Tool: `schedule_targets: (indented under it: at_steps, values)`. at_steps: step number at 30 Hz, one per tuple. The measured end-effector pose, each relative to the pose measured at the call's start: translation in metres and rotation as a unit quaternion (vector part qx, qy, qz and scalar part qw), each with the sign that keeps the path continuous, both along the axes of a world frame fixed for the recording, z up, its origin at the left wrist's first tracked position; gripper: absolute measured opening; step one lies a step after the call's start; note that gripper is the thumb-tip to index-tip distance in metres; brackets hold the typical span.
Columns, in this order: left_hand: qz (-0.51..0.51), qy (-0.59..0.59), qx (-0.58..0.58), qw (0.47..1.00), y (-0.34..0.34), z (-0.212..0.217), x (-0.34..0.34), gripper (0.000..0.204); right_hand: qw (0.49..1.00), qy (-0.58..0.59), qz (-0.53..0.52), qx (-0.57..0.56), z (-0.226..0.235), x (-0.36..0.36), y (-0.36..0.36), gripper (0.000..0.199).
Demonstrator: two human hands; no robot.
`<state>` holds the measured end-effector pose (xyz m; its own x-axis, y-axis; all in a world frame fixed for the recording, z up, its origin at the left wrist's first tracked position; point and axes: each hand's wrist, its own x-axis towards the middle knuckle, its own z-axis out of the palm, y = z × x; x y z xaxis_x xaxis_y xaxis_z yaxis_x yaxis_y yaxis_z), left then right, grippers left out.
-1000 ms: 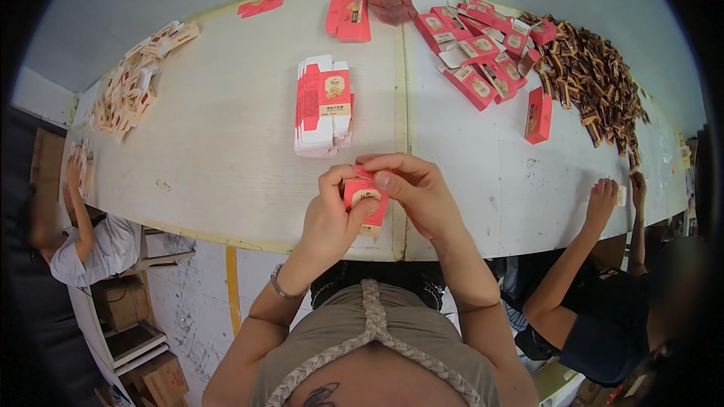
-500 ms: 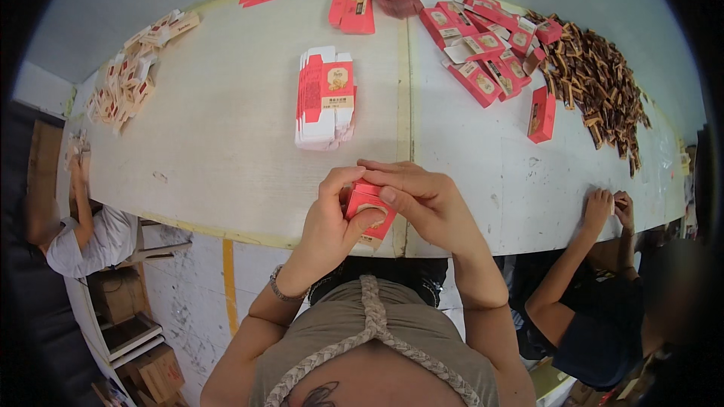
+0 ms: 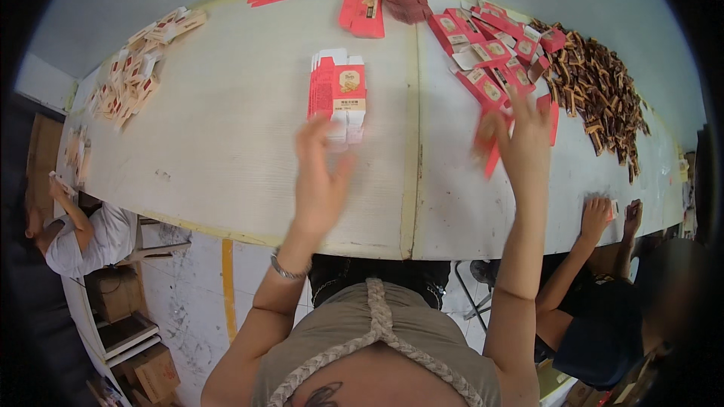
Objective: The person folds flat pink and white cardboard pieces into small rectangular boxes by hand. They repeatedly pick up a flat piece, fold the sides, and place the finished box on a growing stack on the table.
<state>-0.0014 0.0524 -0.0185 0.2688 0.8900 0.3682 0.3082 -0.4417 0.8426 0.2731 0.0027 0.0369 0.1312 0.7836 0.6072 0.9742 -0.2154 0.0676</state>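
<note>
My left hand (image 3: 323, 181), smeared by motion, has its fingers apart over the near edge of a stack of flattened red-and-white cartons (image 3: 348, 87). Further right, my right hand (image 3: 524, 139) reaches toward the heap of folded red cartons (image 3: 490, 53). Its fingers look spread but are blurred. A red carton (image 3: 492, 162) shows beside and beneath that hand; whether the fingers still touch it is unclear. Partly behind the hand, another red carton (image 3: 554, 119) lies on the table.
Many brown-wrapped small packets (image 3: 603, 83) are heaped at the far right. White cartons (image 3: 136, 75) pile up at the left. Flat red cartons (image 3: 363, 13) lie at the back. Co-workers sit at both sides; one hand (image 3: 596, 217) is at the right edge.
My hands have separated from the red carton they held together. My left hand moved up to the flat stack; my right hand went right and away to the heap, with a red carton now there.
</note>
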Motion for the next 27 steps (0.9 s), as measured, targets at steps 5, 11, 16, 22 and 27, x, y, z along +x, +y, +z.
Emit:
schedule_targets:
  at_steps: [5,11,16,22,27]
  values:
    - [0.064,0.052,0.039,0.996,0.092,-0.034,-0.005,0.045,0.853,0.484,0.094,-0.171,-0.061,-0.090,0.112,0.047]
    - [-0.136,-0.099,-0.127,0.978,0.108,-0.010,-0.014,0.057,0.746,0.643,0.163,-0.052,-0.107,-0.152,0.184,0.033]
    - [-0.024,0.267,0.051,0.962,0.140,-0.016,-0.041,0.056,0.690,0.705,0.119,0.110,-0.066,-0.115,0.133,0.020]
    - [-0.131,-0.228,-0.184,0.947,0.048,0.061,0.050,0.054,0.841,0.475,0.227,0.126,-0.008,-0.100,-0.001,0.026]
    - [-0.429,-0.249,-0.401,0.770,0.063,0.040,0.088,0.030,0.874,0.413,0.108,0.231,-0.046,-0.093,-0.020,0.022]
